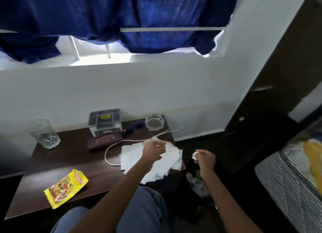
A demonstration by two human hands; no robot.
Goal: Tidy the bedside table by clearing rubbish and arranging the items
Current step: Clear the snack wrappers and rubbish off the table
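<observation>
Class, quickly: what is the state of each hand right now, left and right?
The left hand is closed, pinching the paper.
The right hand is closed, holding a small white wad.
</observation>
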